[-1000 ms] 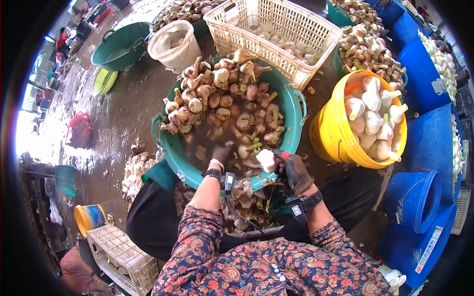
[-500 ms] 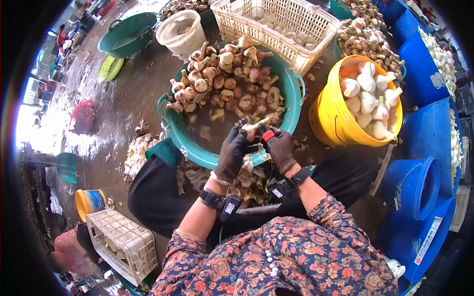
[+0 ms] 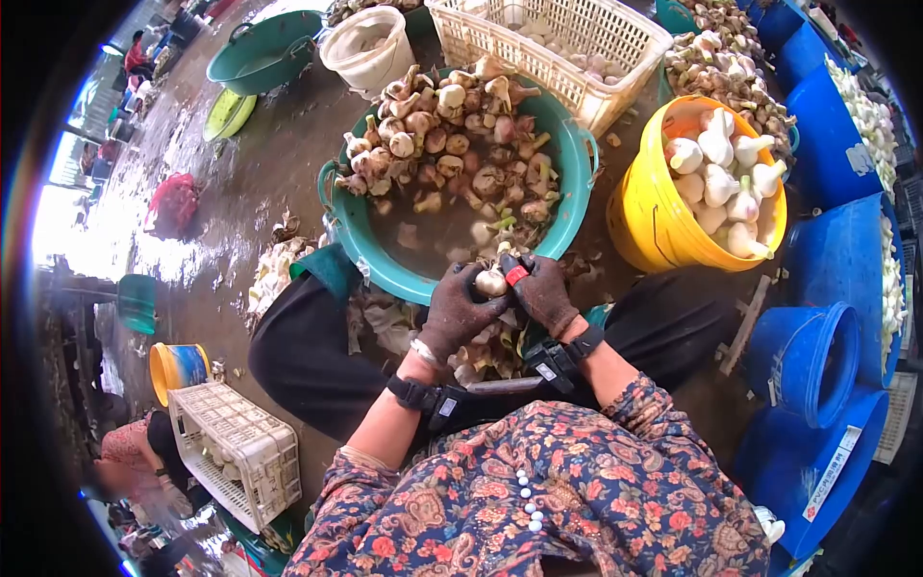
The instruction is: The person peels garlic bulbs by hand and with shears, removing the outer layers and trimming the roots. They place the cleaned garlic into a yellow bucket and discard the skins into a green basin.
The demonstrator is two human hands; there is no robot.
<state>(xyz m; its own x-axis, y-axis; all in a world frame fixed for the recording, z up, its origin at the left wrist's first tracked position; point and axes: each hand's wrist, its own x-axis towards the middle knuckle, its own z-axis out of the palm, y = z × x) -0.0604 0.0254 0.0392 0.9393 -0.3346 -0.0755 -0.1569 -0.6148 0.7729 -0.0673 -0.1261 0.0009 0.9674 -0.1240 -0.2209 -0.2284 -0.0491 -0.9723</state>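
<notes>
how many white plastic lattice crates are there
2. One white plastic lattice crate stands at the top, behind the round green tub of garlic; the other crate sits lower left, beside a small yellow bucket. More may be hidden beyond the frame.

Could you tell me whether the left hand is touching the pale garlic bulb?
Touching. The head view shows the dark-gloved left hand cupping the pale round garlic bulb, closed against it with no gap.
</notes>
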